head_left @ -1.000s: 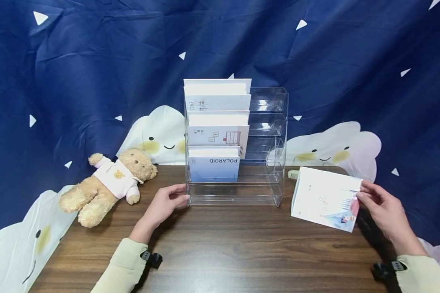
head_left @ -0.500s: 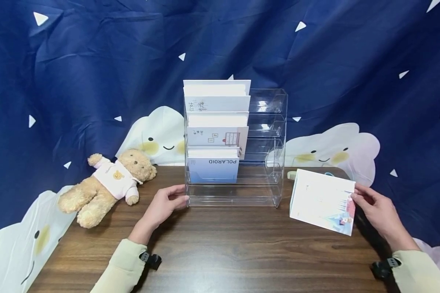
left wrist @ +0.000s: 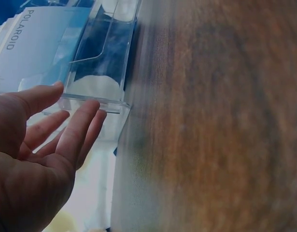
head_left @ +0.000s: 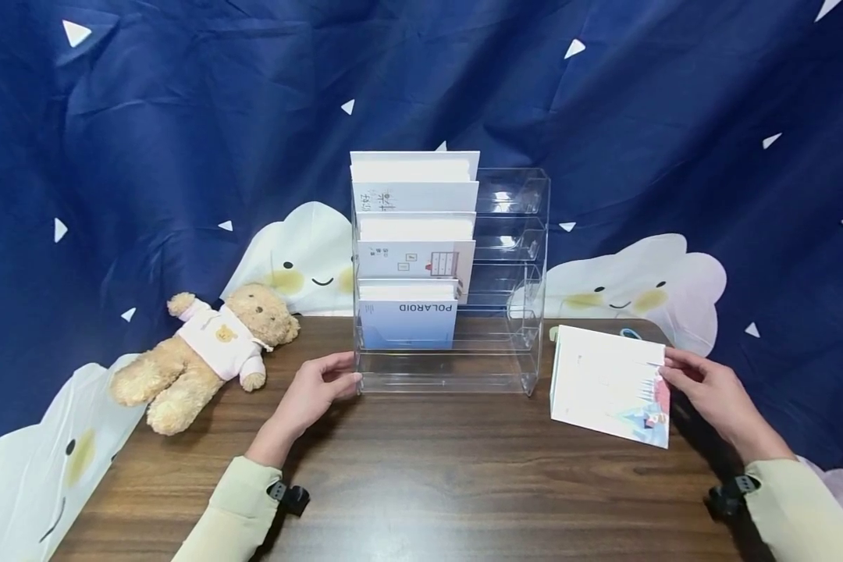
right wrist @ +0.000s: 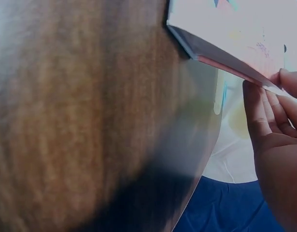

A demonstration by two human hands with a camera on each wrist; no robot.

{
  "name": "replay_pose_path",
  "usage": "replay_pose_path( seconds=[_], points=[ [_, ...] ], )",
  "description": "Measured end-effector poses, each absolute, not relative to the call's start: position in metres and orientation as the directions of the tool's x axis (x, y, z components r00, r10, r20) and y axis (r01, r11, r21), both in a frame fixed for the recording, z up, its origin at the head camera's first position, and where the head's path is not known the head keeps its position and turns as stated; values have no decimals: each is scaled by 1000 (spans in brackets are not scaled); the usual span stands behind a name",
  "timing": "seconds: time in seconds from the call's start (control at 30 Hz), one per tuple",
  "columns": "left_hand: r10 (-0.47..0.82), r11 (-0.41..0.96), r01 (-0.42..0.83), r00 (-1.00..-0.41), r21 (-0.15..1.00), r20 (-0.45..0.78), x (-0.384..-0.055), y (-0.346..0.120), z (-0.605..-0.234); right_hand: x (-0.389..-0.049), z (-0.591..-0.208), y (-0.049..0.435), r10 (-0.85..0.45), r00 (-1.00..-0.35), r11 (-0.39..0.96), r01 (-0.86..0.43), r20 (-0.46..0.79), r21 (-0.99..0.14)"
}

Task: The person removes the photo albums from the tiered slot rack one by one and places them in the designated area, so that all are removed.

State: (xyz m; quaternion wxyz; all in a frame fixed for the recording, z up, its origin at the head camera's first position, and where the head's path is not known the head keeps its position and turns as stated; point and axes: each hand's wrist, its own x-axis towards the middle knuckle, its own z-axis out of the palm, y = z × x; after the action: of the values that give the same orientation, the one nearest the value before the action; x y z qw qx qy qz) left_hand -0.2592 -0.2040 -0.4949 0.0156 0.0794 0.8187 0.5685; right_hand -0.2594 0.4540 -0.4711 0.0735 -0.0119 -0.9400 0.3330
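My right hand (head_left: 709, 394) pinches the right edge of a white book (head_left: 604, 390) with a pink and blue picture on its cover. The book is tilted above the table, right of the clear rack (head_left: 449, 382). In the right wrist view, thumb and fingers of the right hand (right wrist: 278, 140) hold the book's (right wrist: 225, 29) edge. At the rack's lower left corner rests my left hand (head_left: 316, 398); in the left wrist view its fingers are fairly straight, with the tips touching the side panel. Several books stand in the rack's left half, among them a blue POLAROID one (head_left: 407, 324).
A teddy bear (head_left: 211, 351) in a white top lies at the left. Behind the held book, a green item (head_left: 553, 333) and a blue loop (head_left: 630, 333) peek out, mostly hidden. A dark blue curtain (head_left: 253, 117) with clouds hangs behind the wooden table (head_left: 428, 484).
My right hand has moved a little to the left, bringing the book closer to the rack. A blue loop has come into sight behind it. The left hand has stayed at the rack.
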Motion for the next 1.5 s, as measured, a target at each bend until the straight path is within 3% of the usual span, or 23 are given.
replay_pose_path(
  seconds=[0.4, 0.87, 1.5],
  points=[
    [133, 356, 99, -990, 929, 55, -256, -203, -496, -270, -480, 460, 43, -999, 726, 18, 19, -687],
    [134, 354, 95, -990, 930, 50, -255, -203, -497, -276, -482, 463, -10, -999, 733, 25, -48, -680],
    [123, 381, 118, -989, 917, 76, -257, -201, -492, -291, -474, 471, 33, -966, 703, 204, -256, -681]
  ],
)
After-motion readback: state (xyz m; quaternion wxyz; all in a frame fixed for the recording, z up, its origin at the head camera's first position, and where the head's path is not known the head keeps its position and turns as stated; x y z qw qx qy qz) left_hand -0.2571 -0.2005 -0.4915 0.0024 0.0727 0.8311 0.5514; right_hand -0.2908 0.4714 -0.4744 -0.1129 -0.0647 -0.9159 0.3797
